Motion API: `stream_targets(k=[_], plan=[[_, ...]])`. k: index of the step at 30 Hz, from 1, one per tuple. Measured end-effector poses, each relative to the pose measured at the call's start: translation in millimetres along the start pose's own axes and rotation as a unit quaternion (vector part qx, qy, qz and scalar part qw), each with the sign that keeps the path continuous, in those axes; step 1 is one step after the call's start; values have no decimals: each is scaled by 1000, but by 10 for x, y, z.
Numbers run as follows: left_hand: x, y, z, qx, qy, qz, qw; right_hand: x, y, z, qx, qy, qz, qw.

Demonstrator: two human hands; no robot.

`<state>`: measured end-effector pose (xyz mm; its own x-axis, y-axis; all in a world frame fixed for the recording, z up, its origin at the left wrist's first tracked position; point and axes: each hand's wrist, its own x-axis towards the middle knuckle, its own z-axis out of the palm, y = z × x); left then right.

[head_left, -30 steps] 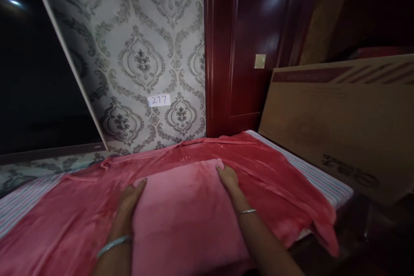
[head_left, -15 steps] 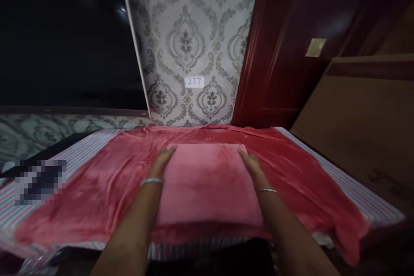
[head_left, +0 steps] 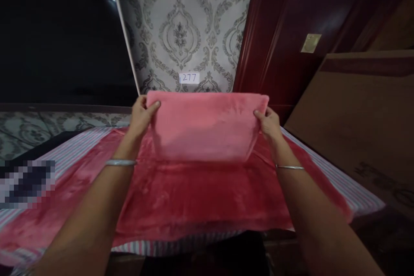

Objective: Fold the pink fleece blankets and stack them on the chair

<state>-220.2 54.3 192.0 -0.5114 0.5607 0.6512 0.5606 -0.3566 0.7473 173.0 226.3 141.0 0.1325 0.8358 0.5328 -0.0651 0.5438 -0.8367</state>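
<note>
A folded pink plush cloth (head_left: 203, 125) is held up in front of me, its upper edge raised and its lower edge close to the surface. My left hand (head_left: 142, 114) grips its upper left corner, thumb on the near face. At the upper right corner, my right hand (head_left: 268, 121) pinches it the same way. The fingers behind the cloth are partly hidden. Beneath it a larger red plush blanket (head_left: 207, 198) is spread out, with some creases. Each wrist wears a thin bracelet.
A striped cloth (head_left: 336, 177) shows under the blanket at both sides and the front. A large dark screen (head_left: 64, 43) stands at left. On the right leans a cardboard box (head_left: 362, 120). Behind, patterned wallpaper (head_left: 181, 30) bears a paper label (head_left: 189, 78) reading 277.
Both hands have lifted the folded pink cloth from lying flat on the red blanket to standing up, gripped at its upper corners. The view has shifted slightly.
</note>
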Motion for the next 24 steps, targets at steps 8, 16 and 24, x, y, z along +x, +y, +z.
stream_targets(k=[8,16,24], plan=[[-1250,-232,-776,168,-147,103,969,-1241,366,-886,-108,-92,-80,987],[-2727,-867,-1014,132,-207,9,969,-2338,962,-1248,-164,-97,-23,981],[-2672,-525,-1016,-25,-77,-365,928,-2409,693,-1344,-66,-71,229,969]])
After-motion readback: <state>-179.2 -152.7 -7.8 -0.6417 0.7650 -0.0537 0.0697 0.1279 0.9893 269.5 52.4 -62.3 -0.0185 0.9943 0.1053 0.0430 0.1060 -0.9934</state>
